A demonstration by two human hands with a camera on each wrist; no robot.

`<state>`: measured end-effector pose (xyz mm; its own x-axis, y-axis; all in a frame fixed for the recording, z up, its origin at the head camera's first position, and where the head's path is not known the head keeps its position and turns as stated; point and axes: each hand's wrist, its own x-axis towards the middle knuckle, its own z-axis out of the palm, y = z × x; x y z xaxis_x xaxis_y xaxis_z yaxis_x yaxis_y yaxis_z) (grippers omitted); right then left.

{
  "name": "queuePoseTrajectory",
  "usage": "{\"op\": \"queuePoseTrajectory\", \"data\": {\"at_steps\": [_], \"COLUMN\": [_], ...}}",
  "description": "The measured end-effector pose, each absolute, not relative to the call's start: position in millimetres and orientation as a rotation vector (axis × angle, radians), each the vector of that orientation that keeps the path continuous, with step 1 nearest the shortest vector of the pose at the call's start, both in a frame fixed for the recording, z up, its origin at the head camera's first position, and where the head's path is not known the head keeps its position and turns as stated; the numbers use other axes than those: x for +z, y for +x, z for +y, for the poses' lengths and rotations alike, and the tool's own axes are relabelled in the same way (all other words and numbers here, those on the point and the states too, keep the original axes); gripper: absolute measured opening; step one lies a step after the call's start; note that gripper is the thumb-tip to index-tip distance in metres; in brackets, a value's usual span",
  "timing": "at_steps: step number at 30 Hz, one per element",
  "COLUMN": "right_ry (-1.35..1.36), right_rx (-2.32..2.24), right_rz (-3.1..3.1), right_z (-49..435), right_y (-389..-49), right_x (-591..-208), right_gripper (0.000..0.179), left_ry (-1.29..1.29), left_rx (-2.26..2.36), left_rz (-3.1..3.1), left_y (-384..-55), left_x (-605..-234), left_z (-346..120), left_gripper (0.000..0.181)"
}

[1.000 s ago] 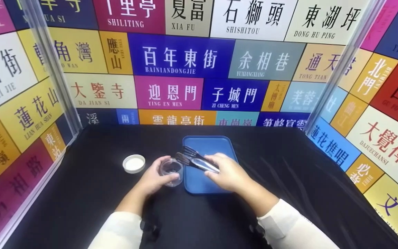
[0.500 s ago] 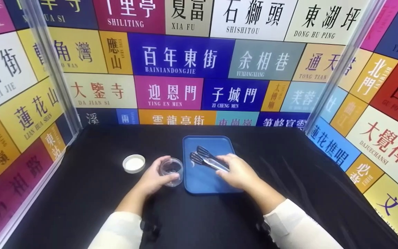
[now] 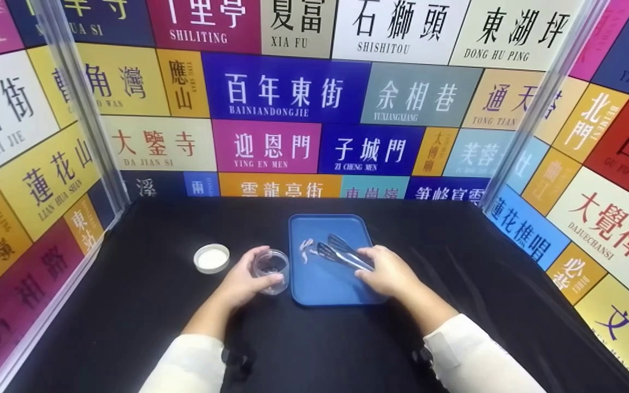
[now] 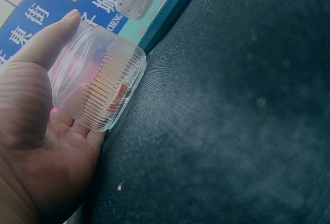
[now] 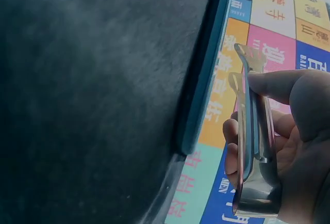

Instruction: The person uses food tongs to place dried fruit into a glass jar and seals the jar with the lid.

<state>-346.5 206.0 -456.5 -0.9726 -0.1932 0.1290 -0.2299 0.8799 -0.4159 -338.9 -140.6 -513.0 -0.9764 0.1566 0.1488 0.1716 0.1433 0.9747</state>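
Note:
My left hand [image 3: 239, 282] holds a clear round jar [image 3: 272, 275] upright beside the tray's left edge, thumb on the near side. In the left wrist view the jar [image 4: 111, 77] shows ribbed walls and an uncovered mouth. A pair of metal tongs [image 3: 347, 255] with dark-looking slotted ends is gripped by my right hand [image 3: 390, 274], thumb on one arm and fingers on the other. The tongs' ends are slightly apart over the blue tray [image 3: 320, 289]. Left of them, a few thin pale pinkish strips [image 3: 306, 250] lie on the tray.
A white round lid [image 3: 212, 258] lies on the black cloth [image 3: 172, 305], left of the jar. Printed panels [image 3: 287, 90] with coloured name signs enclose the table at the back and both sides.
The tongs have moved right, from beside the jar's mouth to over the tray's middle. The pale strips, covered by the tongs before, show on the tray. My left hand and jar stay still.

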Motion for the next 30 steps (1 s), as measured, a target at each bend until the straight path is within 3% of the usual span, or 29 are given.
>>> {"op": "queuePoseTrajectory", "data": {"at_steps": [23,30], "right_ry": [0.244,0.265], "right_rx": [0.660,0.663], "right_rz": [-3.040,-3.016], "right_z": [222.2,223.2], "right_y": [-353.5,-354.0], "right_x": [-464.5,-464.7], "right_gripper": [0.053,0.045], "left_ry": [-0.327,-0.339], "left_rx": [-1.974,-1.979], "left_rz": [-2.388,-2.382], "left_y": [-339.4,-339.3], "left_x": [-513.1,-513.0], "left_z": [-141.2,-141.4], "left_gripper": [0.082,0.083]}}
